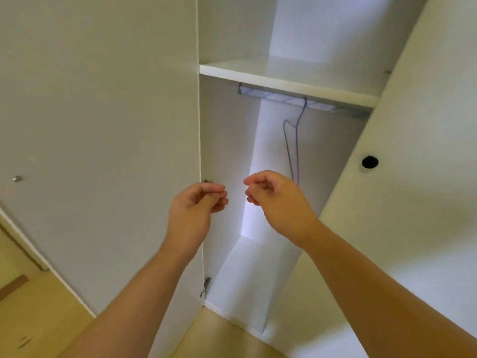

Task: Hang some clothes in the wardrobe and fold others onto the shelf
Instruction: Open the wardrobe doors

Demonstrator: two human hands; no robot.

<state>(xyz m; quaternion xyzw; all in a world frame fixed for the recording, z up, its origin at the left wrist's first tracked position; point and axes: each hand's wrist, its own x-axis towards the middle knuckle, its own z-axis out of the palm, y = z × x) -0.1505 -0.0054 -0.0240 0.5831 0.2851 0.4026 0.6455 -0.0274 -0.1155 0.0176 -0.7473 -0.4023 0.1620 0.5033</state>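
Your left hand (198, 202) and right hand (268, 195) are loosely curled, holding nothing. The purple wire hanger (294, 140) hangs on the rail (284, 98); a careless grab could knock it off.

Two hands show, the left hand (195, 202) and the right hand (276, 200), each on one bare forearm. The wardrobe (227, 151) has one shelf (284, 81), with one rail (278, 98) under it. One thin purple wire hanger (296, 140) hangs on that rail. One open door (426, 125) carries one round dark hole (370, 162). One small metal knob (17, 179) shows on the left panel, and two hinges (206, 288) on the wardrobe's left edge.
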